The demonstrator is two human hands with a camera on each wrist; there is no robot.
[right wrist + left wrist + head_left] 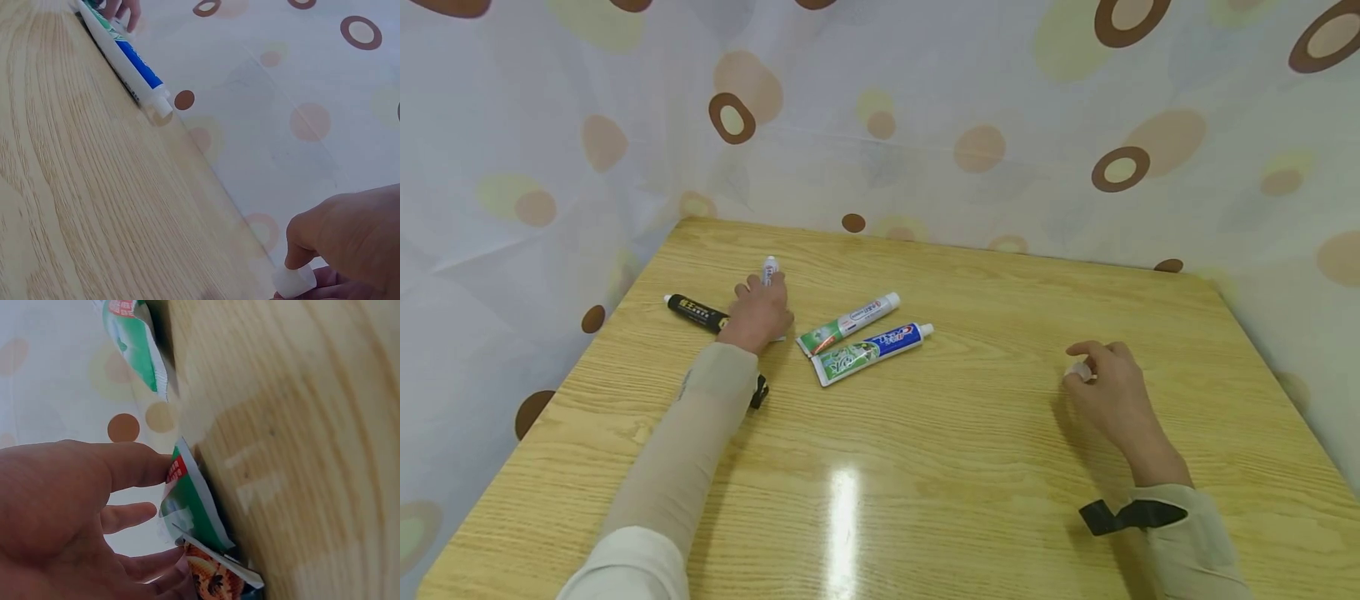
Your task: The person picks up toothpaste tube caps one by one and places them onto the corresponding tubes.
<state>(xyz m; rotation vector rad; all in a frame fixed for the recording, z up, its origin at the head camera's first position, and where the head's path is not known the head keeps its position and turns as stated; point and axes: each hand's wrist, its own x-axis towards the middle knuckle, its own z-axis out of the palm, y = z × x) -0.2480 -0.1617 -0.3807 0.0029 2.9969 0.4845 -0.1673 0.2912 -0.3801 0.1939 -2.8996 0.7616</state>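
Observation:
At the table's left, my left hand (758, 312) grips a white and green toothpaste tube (190, 503) lying under it, thumb on one side and fingers on the other. The tube's white capped end (771, 265) pokes out beyond the fingers, and the palm hides its middle. A black toothpaste tube (695, 312) lies against this spot, its brown-patterned tail end (212, 578) right by the fingers. Over the right part of the table, my right hand (1112, 392) pinches a small white cap (295, 281) between thumb and fingers.
Two more toothpaste tubes lie side by side right of the left hand: a white and green one (850, 323) and a blue and green one (874, 352), their tail ends close together. A spotted cloth (925, 125) hangs behind the wooden table (970, 467).

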